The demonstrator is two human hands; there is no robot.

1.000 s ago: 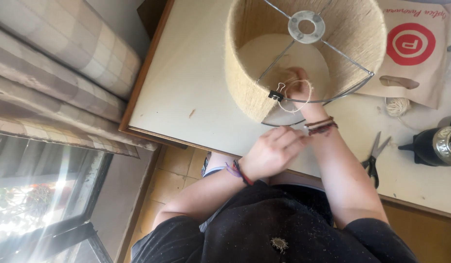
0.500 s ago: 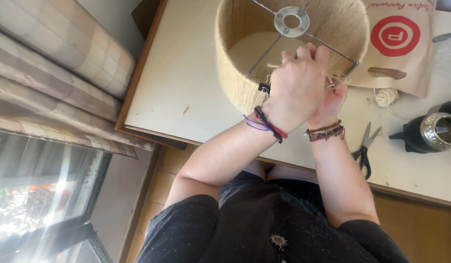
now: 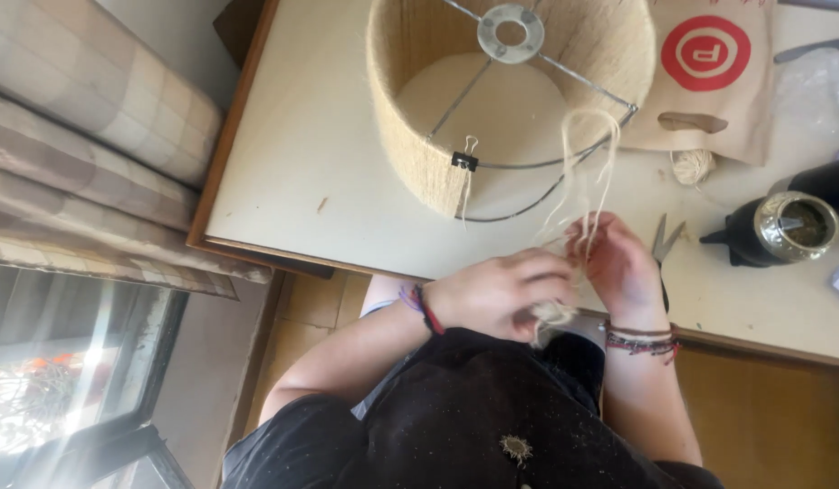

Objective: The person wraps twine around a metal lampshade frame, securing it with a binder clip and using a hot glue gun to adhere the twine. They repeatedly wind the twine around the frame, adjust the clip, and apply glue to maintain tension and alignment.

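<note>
A drum lampshade wrapped in pale jute twine lies on the cream table, its wire frame and centre ring showing. A black binder clip pinches the near rim. Loose twine strands hang from the wire rim down to my hands at the table's near edge. My left hand, with purple and red wristbands, is shut on a small bundle of the twine. Just to its right, my right hand, with beaded bracelets, pinches the same strands.
Scissors lie just right of my right hand. A small twine ball, a brown paper bag with a red circle and a black tool with a metal cup sit at the right. Checked cushions and a window are left.
Both hands have left the lampshade's rim and come back to the table's near edge, drawing the twine strands out with them. The view has shifted slightly.
</note>
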